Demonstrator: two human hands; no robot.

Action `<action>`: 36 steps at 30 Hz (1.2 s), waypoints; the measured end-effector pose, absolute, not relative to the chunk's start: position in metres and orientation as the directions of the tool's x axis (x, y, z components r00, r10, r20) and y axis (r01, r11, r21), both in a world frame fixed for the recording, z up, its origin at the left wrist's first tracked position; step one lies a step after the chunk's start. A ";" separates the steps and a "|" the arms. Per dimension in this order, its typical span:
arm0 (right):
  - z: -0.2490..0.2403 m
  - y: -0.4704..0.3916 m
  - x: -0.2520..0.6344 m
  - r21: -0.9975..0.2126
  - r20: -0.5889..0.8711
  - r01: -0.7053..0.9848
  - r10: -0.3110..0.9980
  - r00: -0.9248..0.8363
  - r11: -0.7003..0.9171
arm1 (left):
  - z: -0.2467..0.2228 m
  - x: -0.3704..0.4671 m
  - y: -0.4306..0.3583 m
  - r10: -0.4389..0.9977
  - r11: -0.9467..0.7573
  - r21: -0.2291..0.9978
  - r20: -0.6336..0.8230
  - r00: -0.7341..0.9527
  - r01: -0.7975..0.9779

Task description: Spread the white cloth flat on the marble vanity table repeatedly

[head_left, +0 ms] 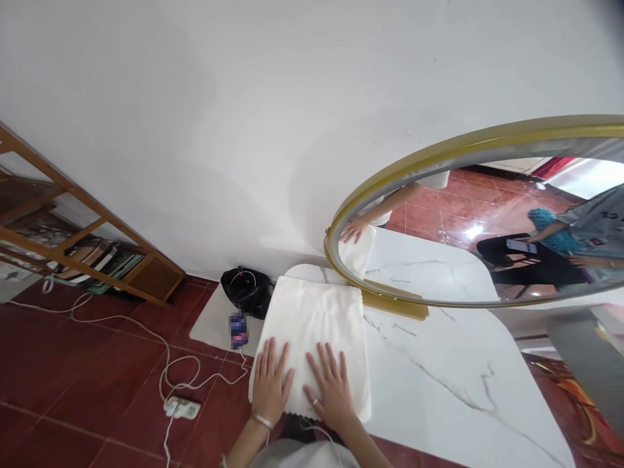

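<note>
A white cloth with zigzag edges lies spread over the left end of a white marble-patterned table. My left hand rests flat on the cloth's near left part, fingers extended. To its right, my right hand also lies flat on the cloth with fingers spread and a ring on one finger. Neither hand grips anything. The cloth shows soft wrinkles toward its far side.
A gold-framed mirror stands on the table at the right, reflecting a seated person. Left of the table are a black bag, a power strip with cables on the red floor, and a wooden shelf.
</note>
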State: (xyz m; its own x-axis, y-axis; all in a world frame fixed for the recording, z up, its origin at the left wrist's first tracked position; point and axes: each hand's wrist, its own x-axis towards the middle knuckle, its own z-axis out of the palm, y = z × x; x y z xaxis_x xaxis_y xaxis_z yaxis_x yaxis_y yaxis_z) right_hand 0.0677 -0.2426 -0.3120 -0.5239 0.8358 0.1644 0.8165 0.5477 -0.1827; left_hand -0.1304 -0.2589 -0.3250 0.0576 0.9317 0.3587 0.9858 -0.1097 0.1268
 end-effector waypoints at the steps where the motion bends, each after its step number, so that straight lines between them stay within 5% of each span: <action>1: -0.313 -0.235 0.067 -0.180 0.164 0.824 0.842 -0.514 0.537 | -0.326 -0.131 -0.251 0.933 -0.117 0.124 0.354 0.067 0.985; 13: -0.326 -0.110 0.054 -0.166 0.045 0.882 0.897 -0.439 0.440 | -0.312 -0.133 -0.122 0.983 -0.040 0.195 0.182 0.004 0.980; 28: -0.317 -0.241 0.096 -0.357 0.047 0.713 0.774 -0.632 0.604 | -0.339 -0.102 -0.293 0.893 -0.005 0.161 0.446 -0.068 0.987; 36: -0.314 -0.255 0.181 -0.489 -0.017 0.718 0.817 -0.576 0.496 | -0.353 -0.055 -0.298 0.971 0.078 0.257 0.202 -0.132 0.963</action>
State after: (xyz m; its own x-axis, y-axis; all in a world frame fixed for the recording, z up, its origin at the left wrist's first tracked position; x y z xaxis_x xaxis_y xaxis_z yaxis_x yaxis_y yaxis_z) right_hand 0.1813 -0.2551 -0.3140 -0.5762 0.8172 -0.0170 0.7176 0.4958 -0.4891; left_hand -0.0550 -0.2980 -0.3527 -0.1321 0.9705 0.2016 0.9634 0.0778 0.2567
